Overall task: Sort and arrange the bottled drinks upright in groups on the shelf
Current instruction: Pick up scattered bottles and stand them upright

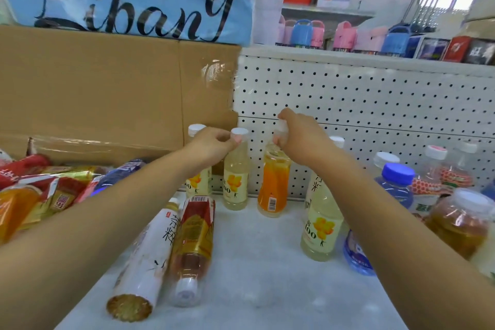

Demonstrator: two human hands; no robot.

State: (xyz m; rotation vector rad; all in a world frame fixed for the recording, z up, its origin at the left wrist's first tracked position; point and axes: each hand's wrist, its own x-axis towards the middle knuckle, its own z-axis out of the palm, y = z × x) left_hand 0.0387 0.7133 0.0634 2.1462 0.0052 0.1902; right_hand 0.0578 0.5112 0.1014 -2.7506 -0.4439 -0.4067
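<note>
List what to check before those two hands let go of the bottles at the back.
1. Left hand pinches the pale yellow bottle at its cap: ok.
2. Right hand grips the orange bottle at its top: ok.
3. Both held bottles upright on the shelf: ok.
4. Pale yellow bottle stands beside a matching bottle: ok.
5. White-label bottle and gold-label bottle lie flat in front: not ok.
6. Orange bottle's cap tight: cannot tell, hand hides it.
</note>
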